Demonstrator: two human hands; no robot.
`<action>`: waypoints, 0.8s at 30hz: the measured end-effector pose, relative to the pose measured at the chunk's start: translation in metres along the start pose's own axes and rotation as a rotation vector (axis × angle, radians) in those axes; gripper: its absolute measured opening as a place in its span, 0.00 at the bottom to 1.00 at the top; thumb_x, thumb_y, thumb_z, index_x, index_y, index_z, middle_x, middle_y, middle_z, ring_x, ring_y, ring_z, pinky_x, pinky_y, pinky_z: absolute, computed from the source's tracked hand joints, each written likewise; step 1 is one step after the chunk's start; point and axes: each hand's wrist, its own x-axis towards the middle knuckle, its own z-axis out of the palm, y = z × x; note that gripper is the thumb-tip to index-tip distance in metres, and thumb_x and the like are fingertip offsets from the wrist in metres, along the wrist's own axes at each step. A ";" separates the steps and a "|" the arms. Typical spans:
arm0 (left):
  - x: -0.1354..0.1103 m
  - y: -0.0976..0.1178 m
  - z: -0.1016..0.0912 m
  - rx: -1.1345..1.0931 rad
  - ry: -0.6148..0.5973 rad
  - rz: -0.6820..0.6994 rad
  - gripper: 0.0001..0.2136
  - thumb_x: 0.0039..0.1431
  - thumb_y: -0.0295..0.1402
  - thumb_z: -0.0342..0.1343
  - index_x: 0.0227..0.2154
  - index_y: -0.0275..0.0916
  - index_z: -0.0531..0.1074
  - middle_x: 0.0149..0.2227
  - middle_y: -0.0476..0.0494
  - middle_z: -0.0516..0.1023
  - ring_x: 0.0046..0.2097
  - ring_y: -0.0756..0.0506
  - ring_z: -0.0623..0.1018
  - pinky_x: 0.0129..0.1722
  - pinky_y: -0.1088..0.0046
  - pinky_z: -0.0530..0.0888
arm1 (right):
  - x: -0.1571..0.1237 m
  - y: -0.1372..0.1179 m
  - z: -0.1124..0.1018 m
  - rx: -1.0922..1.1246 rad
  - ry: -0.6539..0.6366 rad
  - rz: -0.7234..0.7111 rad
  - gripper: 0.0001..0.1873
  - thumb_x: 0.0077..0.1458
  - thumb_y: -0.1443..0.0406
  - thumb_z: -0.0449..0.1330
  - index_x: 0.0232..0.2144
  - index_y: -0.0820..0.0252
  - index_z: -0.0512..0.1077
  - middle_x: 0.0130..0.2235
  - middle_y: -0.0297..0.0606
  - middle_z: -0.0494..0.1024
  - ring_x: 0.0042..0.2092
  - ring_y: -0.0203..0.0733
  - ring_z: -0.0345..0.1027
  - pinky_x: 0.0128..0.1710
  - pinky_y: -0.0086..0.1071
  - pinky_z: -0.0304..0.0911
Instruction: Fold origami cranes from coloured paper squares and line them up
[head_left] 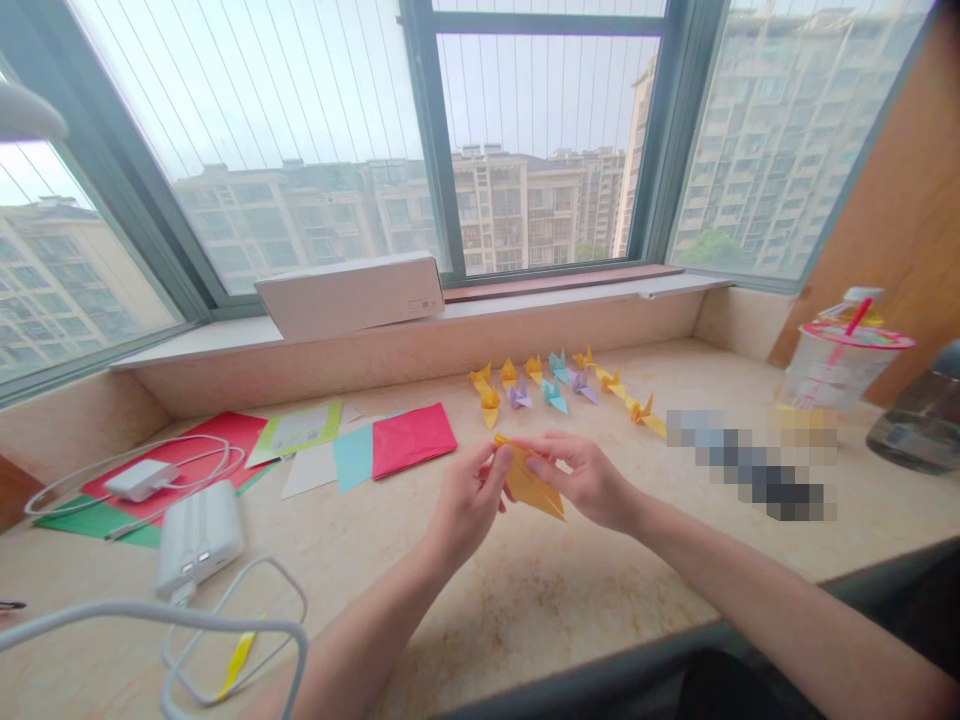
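Okay, on the head camera now: my left hand (pixel 471 505) and right hand (pixel 577 482) are up over the stone counter (pixel 525 625), close together, with all 2 grips pinched almost fully closed on a folded yellow paper (pixel 531 485). That paper sits right between the hands, its pointed end sticking out below and to the right of the grip. I can't tell exactly how each finger lies along the folds.

Just beyond the grip, a line of paper cranes (pixel 555 392) in yellow, blue and purple stands on the counter. Out past my left hand, a pink paper stack (pixel 414 440) lies beside a light blue sheet (pixel 354 457) and a white sheet (pixel 309 470). Further left are a lime-edged card (pixel 294 430), a red sheet (pixel 217 438) and a green sheet (pixel 97 520), with a white charger (pixel 140 480) on top of the red one. Nearer, left of the grip, I've got a white power bank (pixel 199 537) and a loose white cable (pixel 225 625).

Over to the right of my right hand sit a blurred patch (pixel 750 465), a plastic cup (pixel 840 365) with a pink rim and straw, and a glass bottle (pixel 926 425). Far beyond the grip, a white box (pixel 349 295) rests on the windowsill (pixel 570 295).
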 end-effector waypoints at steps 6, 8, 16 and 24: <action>0.001 0.000 -0.002 0.024 0.014 -0.053 0.19 0.62 0.47 0.53 0.32 0.34 0.76 0.18 0.51 0.69 0.19 0.53 0.69 0.16 0.81 0.64 | -0.001 -0.002 0.000 -0.056 -0.054 -0.013 0.17 0.65 0.59 0.55 0.53 0.54 0.75 0.36 0.37 0.77 0.37 0.40 0.68 0.37 0.33 0.64; 0.001 0.002 -0.002 0.025 0.034 -0.071 0.19 0.61 0.47 0.54 0.30 0.34 0.76 0.17 0.52 0.68 0.18 0.54 0.67 0.16 0.81 0.62 | -0.001 -0.004 0.001 -0.053 -0.077 -0.013 0.17 0.65 0.60 0.55 0.53 0.54 0.74 0.37 0.37 0.79 0.37 0.40 0.68 0.37 0.33 0.63; -0.001 0.010 -0.002 -0.002 0.112 -0.075 0.19 0.59 0.48 0.55 0.24 0.36 0.73 0.16 0.53 0.67 0.17 0.54 0.66 0.16 0.80 0.60 | 0.001 -0.001 0.004 0.042 -0.041 0.100 0.22 0.61 0.57 0.59 0.55 0.58 0.72 0.36 0.37 0.80 0.34 0.39 0.68 0.35 0.33 0.64; -0.003 0.014 -0.003 0.069 0.125 -0.019 0.20 0.60 0.47 0.56 0.19 0.37 0.71 0.14 0.53 0.66 0.16 0.53 0.65 0.16 0.80 0.59 | 0.004 -0.004 0.000 0.122 -0.062 0.210 0.18 0.59 0.53 0.61 0.34 0.61 0.80 0.35 0.39 0.82 0.38 0.44 0.73 0.40 0.35 0.66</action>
